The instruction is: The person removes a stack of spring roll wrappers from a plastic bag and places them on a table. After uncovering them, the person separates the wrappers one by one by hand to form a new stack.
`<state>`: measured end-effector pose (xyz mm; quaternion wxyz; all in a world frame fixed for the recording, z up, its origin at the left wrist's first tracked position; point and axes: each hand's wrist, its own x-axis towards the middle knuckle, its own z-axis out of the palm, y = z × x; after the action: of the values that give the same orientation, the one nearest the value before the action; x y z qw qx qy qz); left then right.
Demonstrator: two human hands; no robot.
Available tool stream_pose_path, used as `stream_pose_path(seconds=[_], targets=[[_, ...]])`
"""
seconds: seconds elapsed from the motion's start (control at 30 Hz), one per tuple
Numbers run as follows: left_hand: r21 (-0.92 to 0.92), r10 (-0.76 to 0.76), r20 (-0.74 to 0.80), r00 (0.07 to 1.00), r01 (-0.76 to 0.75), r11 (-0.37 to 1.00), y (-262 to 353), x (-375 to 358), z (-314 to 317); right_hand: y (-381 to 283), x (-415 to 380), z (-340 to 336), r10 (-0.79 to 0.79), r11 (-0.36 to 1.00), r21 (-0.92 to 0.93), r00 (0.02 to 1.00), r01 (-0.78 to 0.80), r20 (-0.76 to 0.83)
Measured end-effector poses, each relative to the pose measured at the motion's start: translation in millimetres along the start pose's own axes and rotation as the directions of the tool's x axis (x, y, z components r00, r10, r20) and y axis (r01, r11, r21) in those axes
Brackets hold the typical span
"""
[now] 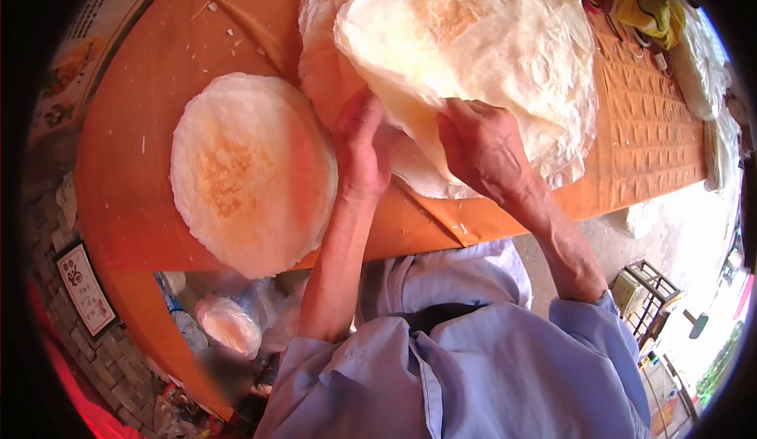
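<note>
A large thin round flatbread (441, 37), pale with a browned patch, lies on top of a stack of similar sheets. My right hand (485, 143) pinches its near edge and pulls it up into a fold. To the left, my left hand (364, 143) is closed at the edge of the same flatbread, its fingertips partly hidden. Below the raised fold, the lower sheets (430, 183) show along the near side of the pile. A smaller stack of round flatbreads (252, 171), browned in the centre, sits left of my left hand.
An orange-brown covered table (126, 163) carries both stacks, with crumbs and a crease in the cover. A yellow cloth (650, 5) and plastic bags (702, 68) lie at the far right. Below the table are a bagged item (229, 325) and a metal-framed stand (650, 293).
</note>
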<state>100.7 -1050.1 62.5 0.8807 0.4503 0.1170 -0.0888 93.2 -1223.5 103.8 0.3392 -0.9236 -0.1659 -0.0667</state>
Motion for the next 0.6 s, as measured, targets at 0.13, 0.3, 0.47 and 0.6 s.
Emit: stream_pose_path(seconds=[0.13, 0.3, 0.47, 0.6], targets=[[0.289, 0.113, -0.006, 0.994, -0.107, 0.951, 9, 1, -6, 2, -2, -2, 0.021, 0.999, 0.031, 0.999, -0.022, 0.047], [0.433, 0.153, 0.057, 0.987, -0.163, 0.887, 11, 1, -7, 3, -2, 8, -0.016, 1.0, 0.017, 1.0, 0.015, 0.024], [0.276, 0.018, -0.015, 1.0, -0.014, 0.961, 7, 5, -3, -22, -3, 16, 0.029, 0.999, 0.022, 0.998, -0.028, -0.053], [0.207, -0.135, -0.153, 0.979, 0.165, 0.964, -21, 3, -23, -27, 0, 14, 0.136, 0.99, -0.031, 0.99, -0.135, 0.033]])
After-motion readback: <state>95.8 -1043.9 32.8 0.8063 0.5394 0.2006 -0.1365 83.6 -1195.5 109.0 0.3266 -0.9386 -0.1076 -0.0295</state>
